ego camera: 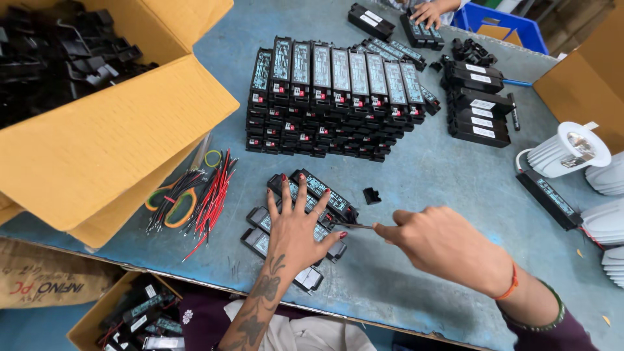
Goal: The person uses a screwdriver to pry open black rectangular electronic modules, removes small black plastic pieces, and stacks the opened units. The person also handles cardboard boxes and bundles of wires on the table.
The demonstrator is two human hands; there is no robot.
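A worn blue-grey table top (pixel 422 169) fills the view, with cardboard boxes crowding its edges. The left hand (pixel 296 224) lies flat with its fingers spread, pressing down on a small loose pile of black driver units (pixel 305 208) near the front edge of the table. The right hand (pixel 435 244) is curled shut around a thin metal tool (pixel 356 225), whose tip points left and meets the pile just beside the left thumb. A small black plastic cap (pixel 371 195) sits alone just past the pile. To the left of the hands lies a bundle of red and black wires (pixel 208 198), resting over a pair of scissors with green and orange handles (pixel 170 203). Behind the wires a large open cardboard box (pixel 123 130) holds black plastic parts. Farther back, a big neat stack of the same black units (pixel 331 104) stands in rows, and a shorter stack (pixel 478 107) stands to its right. At the right edge is a white lamp fitting (pixel 565 151) with a black unit (pixel 549 198) wired beside it. At the far edge, another person's hand (pixel 428 12) rests on more units
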